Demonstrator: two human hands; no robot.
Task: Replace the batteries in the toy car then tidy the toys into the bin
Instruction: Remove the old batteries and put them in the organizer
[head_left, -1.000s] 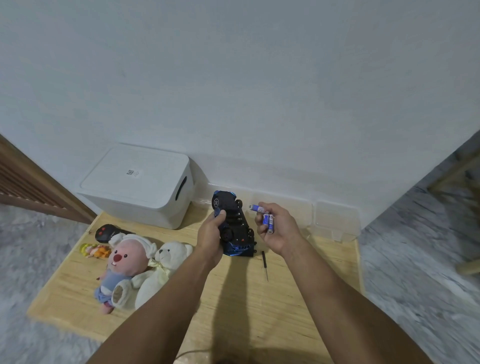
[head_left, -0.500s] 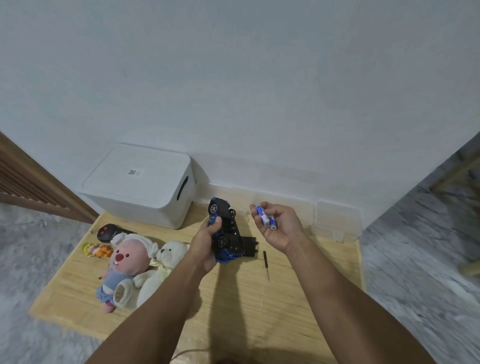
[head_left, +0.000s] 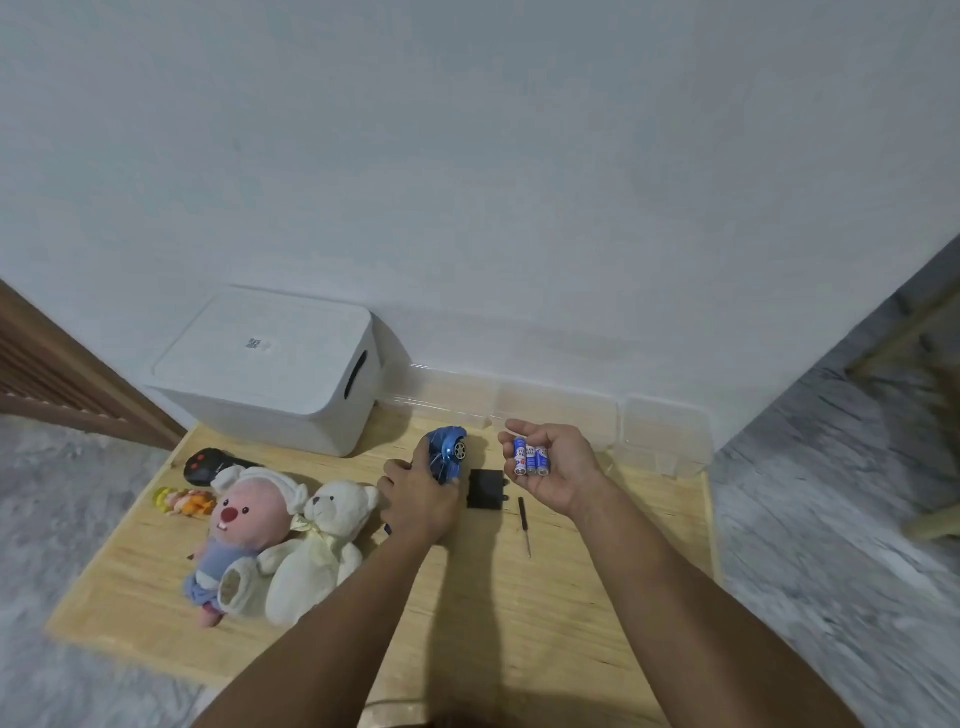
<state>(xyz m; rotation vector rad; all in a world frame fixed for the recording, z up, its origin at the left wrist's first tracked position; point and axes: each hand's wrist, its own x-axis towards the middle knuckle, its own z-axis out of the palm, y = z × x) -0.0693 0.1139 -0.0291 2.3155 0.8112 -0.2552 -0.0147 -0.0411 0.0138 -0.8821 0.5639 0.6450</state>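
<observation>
The left hand (head_left: 418, 499) grips the blue car (head_left: 447, 460) over the wooden board (head_left: 519, 623), fingers curled round its body. The car's long axis runs from the hand away toward the wall, with one wheel showing on its right side; front or rear I cannot tell. The right hand (head_left: 558, 467) is palm up, fingers curled loosely round three blue-and-white batteries (head_left: 530, 457), which lie side by side in the palm with their long axes running toward the wall. Between the hands a black cover (head_left: 485, 488) lies flat on the board, and just right of it a screwdriver (head_left: 523, 525) lies with its thin tip toward the camera. The white bin (head_left: 270, 374) stands lidded at the board's far left. Near it lie a black remote (head_left: 208, 464), a small doll (head_left: 184, 501), a pink plush (head_left: 244, 530) and a white bear (head_left: 322, 545).
</observation>
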